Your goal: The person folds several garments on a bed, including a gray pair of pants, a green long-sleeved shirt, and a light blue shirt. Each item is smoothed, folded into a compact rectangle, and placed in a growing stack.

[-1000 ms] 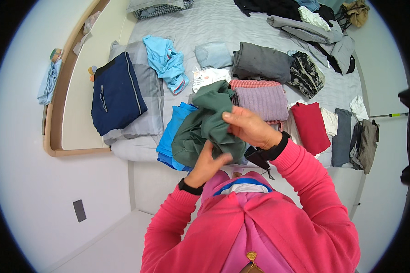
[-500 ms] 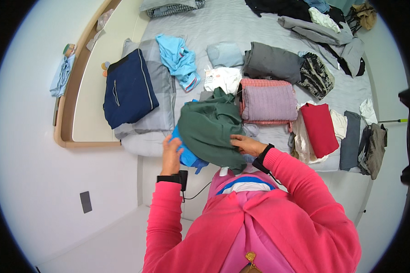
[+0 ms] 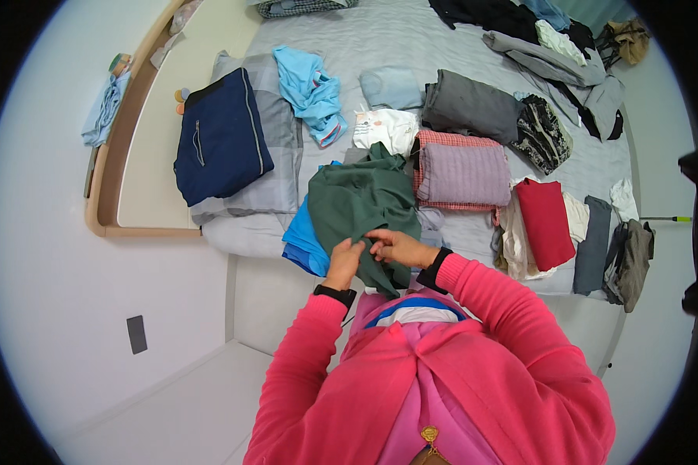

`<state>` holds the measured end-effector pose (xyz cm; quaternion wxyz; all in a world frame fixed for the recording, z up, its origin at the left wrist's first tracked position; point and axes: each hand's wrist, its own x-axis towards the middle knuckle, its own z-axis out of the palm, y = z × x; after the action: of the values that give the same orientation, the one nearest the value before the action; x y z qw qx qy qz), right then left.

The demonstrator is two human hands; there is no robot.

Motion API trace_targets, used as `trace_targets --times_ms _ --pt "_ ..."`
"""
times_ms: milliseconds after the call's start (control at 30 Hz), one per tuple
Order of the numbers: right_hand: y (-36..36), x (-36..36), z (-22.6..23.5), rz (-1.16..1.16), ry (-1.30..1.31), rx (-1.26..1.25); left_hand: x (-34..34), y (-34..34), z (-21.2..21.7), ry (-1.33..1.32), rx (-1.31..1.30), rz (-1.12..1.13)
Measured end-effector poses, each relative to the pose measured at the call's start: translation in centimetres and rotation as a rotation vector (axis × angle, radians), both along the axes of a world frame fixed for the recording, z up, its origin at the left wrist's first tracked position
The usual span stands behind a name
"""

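Both the left hand (image 3: pixel 343 263) and right hand (image 3: pixel 402 249) are clamped on the green garment (image 3: pixel 357 198) at adjacent points. It lies at the bed's (image 3: pixel 395 39) near edge, overlapping the blue cloth (image 3: pixel 305 236).

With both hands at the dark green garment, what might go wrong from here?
The dark green garment reaches past the front edge of the bed, so it might slide off if the left hand loses its pinch. It lies partly over the blue clothes, so a tug might drag them along. The lilac folded cloth sits close by; a wide sweep of the right hand might disturb it.
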<state>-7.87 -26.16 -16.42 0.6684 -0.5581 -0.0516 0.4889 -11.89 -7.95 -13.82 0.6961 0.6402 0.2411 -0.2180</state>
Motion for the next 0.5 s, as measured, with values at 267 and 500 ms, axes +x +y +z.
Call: trace_targets --times_ms 267,500 --pt "1.6 0.6 3.6 -0.282 0.121 0.108 0.2 1.2 13.1 -0.167 -0.582 -0.127" --pt "-0.2 4.3 4.2 -0.659 -0.255 0.373 -1.2 0.4 18.6 -0.14 -0.505 -0.273"
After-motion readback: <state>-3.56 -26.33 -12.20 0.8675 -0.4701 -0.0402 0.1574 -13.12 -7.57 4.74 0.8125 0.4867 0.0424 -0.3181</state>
